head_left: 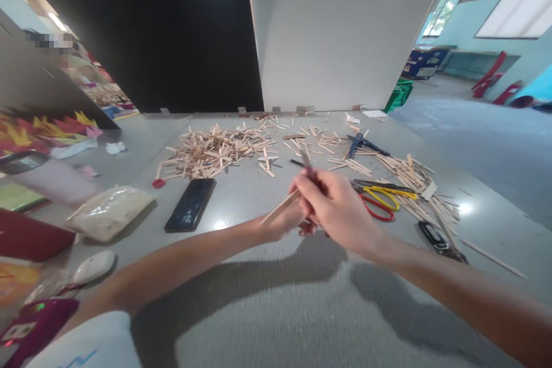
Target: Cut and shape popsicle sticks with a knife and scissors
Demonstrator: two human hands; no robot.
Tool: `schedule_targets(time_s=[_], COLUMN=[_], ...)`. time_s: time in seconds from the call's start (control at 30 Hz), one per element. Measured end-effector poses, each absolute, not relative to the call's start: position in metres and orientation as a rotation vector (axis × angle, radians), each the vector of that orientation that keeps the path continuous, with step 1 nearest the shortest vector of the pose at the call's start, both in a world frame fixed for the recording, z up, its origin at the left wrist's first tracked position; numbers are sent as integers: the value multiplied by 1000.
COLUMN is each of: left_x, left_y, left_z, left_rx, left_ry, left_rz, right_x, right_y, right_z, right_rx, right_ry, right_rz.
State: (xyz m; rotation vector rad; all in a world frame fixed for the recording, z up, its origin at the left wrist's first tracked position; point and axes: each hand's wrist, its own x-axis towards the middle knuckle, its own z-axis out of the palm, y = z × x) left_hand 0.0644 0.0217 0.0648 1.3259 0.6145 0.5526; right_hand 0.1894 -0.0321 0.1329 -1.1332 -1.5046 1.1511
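My two hands meet over the middle of the grey table [276,299]. My left hand [282,223] grips a thin wooden stick [280,207] that points down-left. My right hand [334,207] lies partly over the left and holds a dark tool with red handles [307,165]; its tip sticks up above my fingers. The picture is blurred by motion, so the tool's exact kind is unclear. Beyond my hands lies a big pile of cut wooden sticks [211,152].
A black phone [190,204] lies left of my hands. Yellow and red scissors [379,198], blue pliers [362,144] and more sticks [414,175] sit to the right. A plastic bag [107,213], a white mouse [92,266] and coloured paper [47,129] are at the left.
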Motion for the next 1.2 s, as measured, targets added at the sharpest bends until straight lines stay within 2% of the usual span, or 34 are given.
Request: schedule_targets(time_s=[0.17,0.27,0.37,0.53,0.73,1.2], left_x=[21,18,18,7,-1,-5], left_y=[8,-8,-22,-33,-43,-49], left_z=[97,97,88,83,88,87], left_rx=[1383,1436,1422,1320,1306,1387], left_ry=[531,530,578,614,555,574], left_rz=[459,351,407,611,616,615], right_x=[217,219,222,246,279,289], right_y=[-38,-44,-49,-55,-57,-53], right_z=[106,100,92,56,9,4], right_rx=[-1235,-1269,-1307,-1464,-1457,-1471], right_ry=[-1474,-1452,-1432,-1788,-2036,-2245], right_rz=[1045,1044,1020,577,358,263])
